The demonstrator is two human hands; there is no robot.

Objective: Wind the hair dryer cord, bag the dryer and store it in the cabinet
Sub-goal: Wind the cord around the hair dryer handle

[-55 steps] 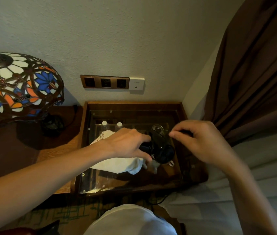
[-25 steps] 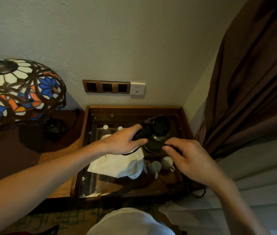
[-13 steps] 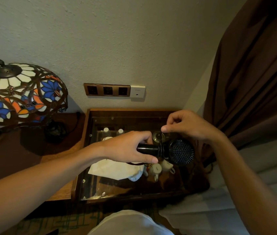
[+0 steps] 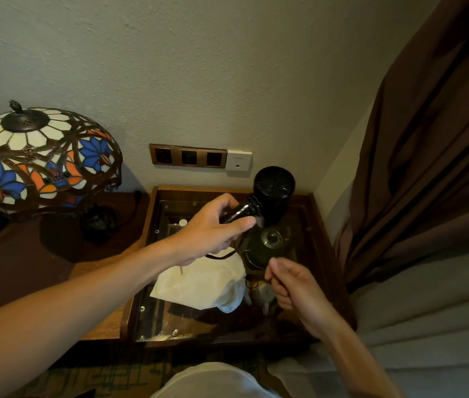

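Above the glass-topped wooden cabinet [image 4: 318, 214], the left hand [image 4: 213, 228] holds the black hair dryer [image 4: 273, 193] by its handle, fingers and thumb wrapped round it. Dryer body is tilted up and away, its grille end toward the wall, just below the white wall plate [image 4: 238, 160]. Cord turns show around the handle beside the thumb.

Right hand [image 4: 290, 282] is lower and nearer, apart from the dryer, over the cabinet's front right. Thumb and forefinger are pressed together in a pinch, the other fingers curled; a thin dark line seems to run from this grip, but I cannot tell for certain that it is the cord.

White cloth bag [image 4: 207, 282] lies crumpled on the glass top, under the left wrist, with a dark drawstring at its upper edge. Beneath the glass: a dark teapot with a clear lid [image 4: 264, 245] and a small white cup [image 4: 262, 293].

Stained-glass lamp [image 4: 38, 159] stands on the bench [image 4: 20, 265] to the left. Brown curtain [image 4: 428, 139] hangs at right.
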